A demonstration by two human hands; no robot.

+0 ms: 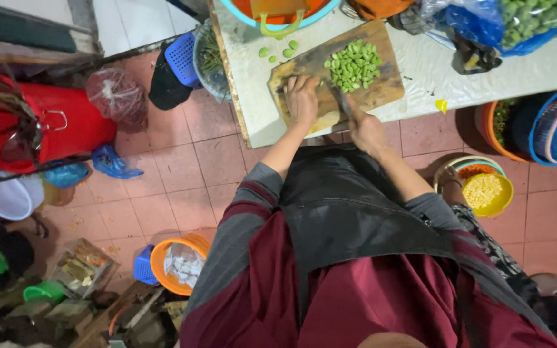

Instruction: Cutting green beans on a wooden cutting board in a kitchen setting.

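So there's a worn wooden cutting board point(369, 90) sitting tilted near the bench edge, with a loose pile of chopped green bean pieces point(354, 64) heaped on its upper part. A knife point(343, 103) lies blade-down on the board just below the pile. A few stray green pieces point(280, 50) rest just off the board's corner.

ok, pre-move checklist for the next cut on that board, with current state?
1. Left hand flat on the cutting board, holding something down: ok.
2. Right hand has a grip on the knife: ok; blade mostly hidden.
3. Left fingertips clear of the blade: cannot tell.
4. Pile of cut green pieces kept apart from the hands: ok.
5. Board fully on the table: ok, though close to the near edge.
6. Stray green pieces off the board: not ok.
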